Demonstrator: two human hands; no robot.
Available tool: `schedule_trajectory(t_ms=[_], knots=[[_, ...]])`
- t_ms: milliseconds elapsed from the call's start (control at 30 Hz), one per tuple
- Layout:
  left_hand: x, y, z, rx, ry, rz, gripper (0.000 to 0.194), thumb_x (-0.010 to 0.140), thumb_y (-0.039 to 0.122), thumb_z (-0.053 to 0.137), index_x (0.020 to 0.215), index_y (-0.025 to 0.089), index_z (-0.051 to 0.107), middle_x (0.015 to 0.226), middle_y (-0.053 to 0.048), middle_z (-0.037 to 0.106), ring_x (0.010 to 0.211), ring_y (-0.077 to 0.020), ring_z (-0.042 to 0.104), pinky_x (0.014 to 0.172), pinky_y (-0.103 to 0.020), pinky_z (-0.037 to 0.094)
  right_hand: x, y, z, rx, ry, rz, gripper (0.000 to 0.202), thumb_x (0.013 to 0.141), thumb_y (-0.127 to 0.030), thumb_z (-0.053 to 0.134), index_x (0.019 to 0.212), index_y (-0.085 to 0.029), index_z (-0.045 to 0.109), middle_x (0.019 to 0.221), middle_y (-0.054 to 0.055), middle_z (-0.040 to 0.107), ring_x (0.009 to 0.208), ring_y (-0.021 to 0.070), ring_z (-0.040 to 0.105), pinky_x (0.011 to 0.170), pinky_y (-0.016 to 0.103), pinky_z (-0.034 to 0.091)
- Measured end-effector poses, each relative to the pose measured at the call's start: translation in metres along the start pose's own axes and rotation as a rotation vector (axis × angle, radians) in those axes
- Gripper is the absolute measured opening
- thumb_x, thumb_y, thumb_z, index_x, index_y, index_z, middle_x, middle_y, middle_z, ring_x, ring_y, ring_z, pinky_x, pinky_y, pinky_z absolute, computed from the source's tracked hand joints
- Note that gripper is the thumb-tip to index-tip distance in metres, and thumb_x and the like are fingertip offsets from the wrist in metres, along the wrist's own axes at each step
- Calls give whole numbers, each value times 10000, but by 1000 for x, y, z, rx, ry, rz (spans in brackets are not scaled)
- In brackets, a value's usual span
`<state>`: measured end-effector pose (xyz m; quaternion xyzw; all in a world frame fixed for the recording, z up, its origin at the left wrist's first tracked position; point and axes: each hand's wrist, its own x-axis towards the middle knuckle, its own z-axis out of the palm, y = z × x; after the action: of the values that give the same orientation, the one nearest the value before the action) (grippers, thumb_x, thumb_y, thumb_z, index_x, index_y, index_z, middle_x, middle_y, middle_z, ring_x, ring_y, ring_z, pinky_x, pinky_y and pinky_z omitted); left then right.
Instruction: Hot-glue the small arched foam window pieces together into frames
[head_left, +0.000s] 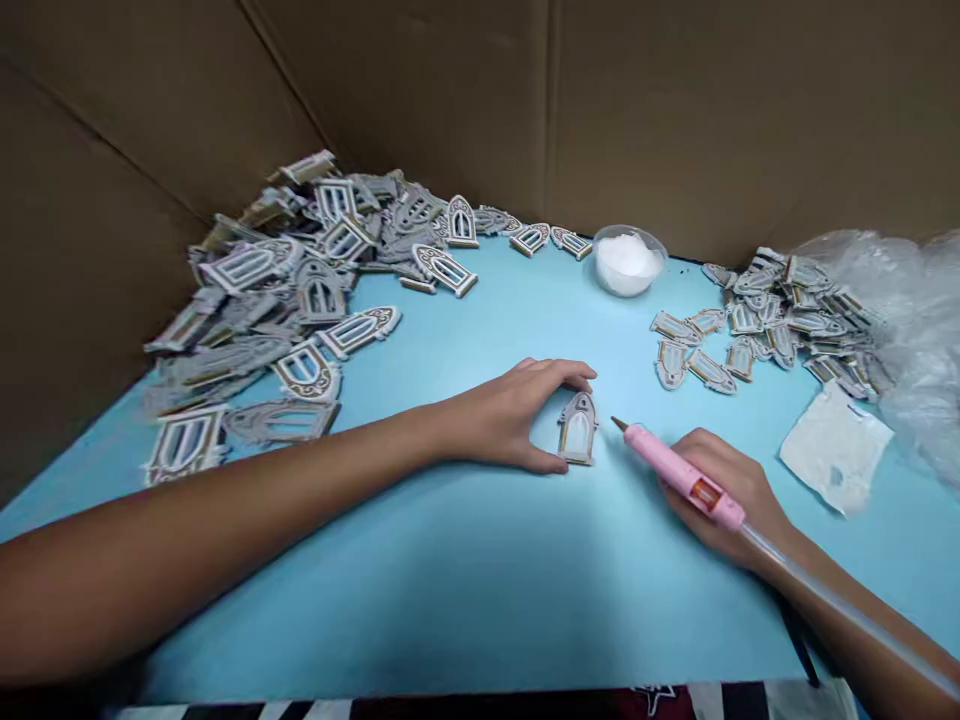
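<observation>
In the middle of the table lies a small arched window piece [577, 430], its pointed end away from me. My left hand [517, 410] curves round its left side, fingers at the top and thumb at the lower corner, steadying it between them. A pink hot glue pen [679, 475] is in the closed grip of my right hand [739, 500]. Its metal tip points left at the window piece, a short gap away. From the pen's back end a clear glue stick [840, 600] runs out along my right forearm.
A big heap of arched window frames [330, 250] fills the left side. Smaller arched pieces [795, 310] are piled on the right, beside clear plastic bags [922, 330] and a torn white paper [836, 445]. A plastic bowl [628, 262] of white material stands before the cardboard wall [675, 110].
</observation>
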<state>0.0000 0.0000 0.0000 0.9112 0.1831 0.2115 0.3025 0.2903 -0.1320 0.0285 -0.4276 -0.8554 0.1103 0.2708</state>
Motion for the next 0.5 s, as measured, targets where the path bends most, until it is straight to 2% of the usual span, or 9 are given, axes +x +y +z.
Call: schedule_trajectory(t_ms=[100,200,500], knots=[[2,1,8,-22,28,48,967,682,496,935,1431,214,391,1336,-132,647,1227,-325,626,1059,-446,446,0,-6,5,0,-31,-19,115,947,-114,539,883,-209,525,754,15,573,644,136,546,541,246,432],[3,5,11,-25,37,88,925,694,535,924,1406,216,426,1320,-134,664,1210,-323,638,1063,-446,439,-2,-9,9,3,-55,16,176,941,-111,528,811,-218,476,724,0,510,612,127,488,514,246,376],[2,10,11,-12,76,197,857,746,534,900,1402,215,449,1304,-143,678,1166,-307,660,1039,-439,444,-2,-12,13,-39,-50,-4,264,924,-75,543,773,-226,387,697,-23,427,603,108,429,500,226,299]])
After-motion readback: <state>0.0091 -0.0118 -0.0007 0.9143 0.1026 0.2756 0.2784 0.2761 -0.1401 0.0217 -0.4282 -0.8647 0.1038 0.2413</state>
